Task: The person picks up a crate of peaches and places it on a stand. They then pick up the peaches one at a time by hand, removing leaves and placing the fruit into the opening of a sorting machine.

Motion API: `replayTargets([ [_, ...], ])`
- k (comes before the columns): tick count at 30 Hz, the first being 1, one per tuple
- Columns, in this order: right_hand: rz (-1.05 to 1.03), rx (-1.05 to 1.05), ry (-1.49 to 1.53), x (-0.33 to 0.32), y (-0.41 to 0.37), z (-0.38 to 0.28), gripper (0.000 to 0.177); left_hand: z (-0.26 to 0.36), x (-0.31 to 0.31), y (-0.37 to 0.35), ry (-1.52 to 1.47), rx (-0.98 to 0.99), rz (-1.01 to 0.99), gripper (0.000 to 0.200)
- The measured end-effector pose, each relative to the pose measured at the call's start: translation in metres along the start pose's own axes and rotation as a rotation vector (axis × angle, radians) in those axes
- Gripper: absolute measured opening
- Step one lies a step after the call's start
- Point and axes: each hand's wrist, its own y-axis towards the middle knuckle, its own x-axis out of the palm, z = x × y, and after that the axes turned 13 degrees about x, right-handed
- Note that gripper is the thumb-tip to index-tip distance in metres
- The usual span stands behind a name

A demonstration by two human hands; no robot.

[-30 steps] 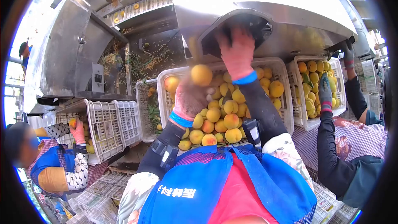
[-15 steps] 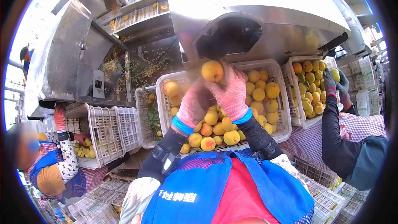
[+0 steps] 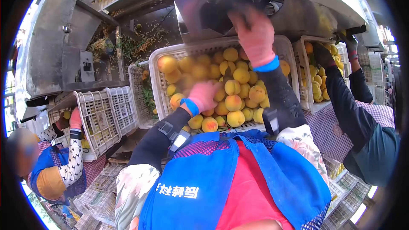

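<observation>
Yellow-orange peaches (image 3: 233,102) fill a white plastic crate (image 3: 291,72) in front of me. My left hand (image 3: 203,96), in a pink glove with a blue wristband, is low among the fruit on the crate's left side; its fingers are blurred, so its grip is unclear. Up at the dark round opening (image 3: 217,6) of the metal machine, my right hand (image 3: 254,34) reaches in past the crate's far edge. Its fingertips are smeared by motion and partly lost in the dark, and I cannot make out anything in them.
A person at the right (image 3: 362,132) reaches toward another crate of yellow fruit (image 3: 318,76). At the left, a second person (image 3: 64,162) works beside tilted white crates (image 3: 100,121). A smaller crate with leaves (image 3: 142,89) adjoins mine. Metal machinery (image 3: 272,0) spans the far side.
My hands have moved apart: the right up to the opening, the left down into the fruit. The peach that was between them is no longer distinguishable. The right-hand person's hands have moved farther away.
</observation>
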Motion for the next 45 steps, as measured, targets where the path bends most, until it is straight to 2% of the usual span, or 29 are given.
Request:
replayTargets([
  [1,-0.144,0.031,0.012,-0.006,-0.027,0.019,0.043,-0.003,0.002,-0.006,-0.088,0.005,0.087,0.079],
  [2,-0.33,0.037,-0.155,-0.011,-0.058,0.046,0.049,-0.009,0.003,-0.01,-0.174,0.01,0.181,0.079],
  [3,-0.517,0.042,-0.324,-0.013,-0.086,0.067,0.055,-0.026,0.03,-0.008,-0.442,-0.023,0.375,0.075],
  [5,-0.876,0.25,-0.631,-0.021,-0.121,0.074,0.064,-0.019,0.017,-0.015,-1.089,-0.045,0.527,0.068],
  [6,-0.879,0.249,-0.573,-0.017,-0.133,0.087,0.067,-0.017,0.012,-0.018,-1.41,-0.058,0.595,0.064],
  [7,-0.877,0.248,-0.515,-0.012,-0.143,0.101,0.07,-0.019,0.011,-0.017,-1.59,-0.064,0.568,0.057],
  [10,-0.94,0.301,-0.469,-0.01,-0.14,0.105,0.075,-0.005,0.02,0.003,-1.979,0.063,0.685,0.057],
  [11,-0.963,0.322,-0.476,-0.01,-0.131,0.101,0.076,0.002,0.012,0.004,-2.083,0.0,0.637,0.061],
  [14,-0.445,0.169,-0.21,-0.032,-0.137,0.068,0.078,0.024,-0.022,-0.006,-2.31,0.155,0.531,0.063],
  [15,-0.307,0.144,-0.098,-0.032,-0.137,0.054,0.078,0.028,-0.026,-0.005,-2.392,0.27,0.463,0.066],
  [17,-0.263,0.032,0.09,-0.039,-0.129,0.017,0.081,0.042,-0.036,0.001,-2.047,0.386,0.799,0.071],
  [18,-0.232,-0.027,0.182,-0.041,-0.125,0.002,0.083,0.042,-0.045,0.0,-1.839,0.364,0.835,0.074],
  [20,-0.189,0.26,0.528,-0.037,-0.12,-0.014,0.087,0.035,-0.064,-0.011,-1.226,0.218,0.82,0.081],
  [21,-0.17,0.408,0.702,-0.036,-0.117,-0.02,0.089,0.032,-0.071,-0.018,-1.09,0.175,0.817,0.084],
  [23,-0.285,0.403,0.369,-0.04,-0.106,-0.036,0.092,0.028,-0.077,-0.023,-1.067,0.257,0.883,0.07],
  [24,-0.339,0.398,0.2,-0.041,-0.103,-0.04,0.094,0.025,-0.079,-0.023,-0.969,0.335,0.943,0.056],
  [26,-0.308,0.339,0.146,-0.037,-0.096,-0.039,0.093,0.02,-0.083,-0.019,-0.894,0.373,1.018,0.048],
  [28,-0.281,0.295,0.171,-0.036,-0.083,-0.045,0.093,0.021,-0.084,-0.014,-0.94,0.294,1.049,0.06],
  [31,-0.067,0.191,0.123,-0.007,-0.069,-0.03,0.088,0.024,-0.082,-0.006,-1.009,0.187,1.097,0.078],
  [33,0.048,0.146,0.083,0.011,-0.058,-0.02,0.087,0.02,-0.077,-0.008,-2.122,0.555,1.06,0.081],
  [36,0.11,0.129,-0.026,0.028,-0.047,-0.015,0.083,0.017,-0.071,-0.013,-2.195,0.491,1.064,0.075],
  [39,0.123,0.113,-0.266,0.062,-0.028,0.011,0.076,0.015,-0.071,-0.017,-2.26,0.416,1.046,0.063],
  [40,0.103,0.115,-0.31,0.074,-0.003,0.016,0.066,0.014,-0.07,-0.016,-2.285,0.384,1.036,0.062],
  [42,0.091,0.142,-0.335,0.075,0.017,0.01,0.055,0.011,-0.072,-0.013,-2.294,0.513,1.007,0.056],
  [44,0.119,0.175,-0.291,0.054,0.031,-0.011,0.05,0.021,-0.084,-0.018,-2.068,0.515,1.054,0.055],
  [45,0.16,0.182,-0.167,0.037,0.02,-0.024,0.058,0.024,-0.085,-0.022,-2.06,0.499,1.072,0.054],
])
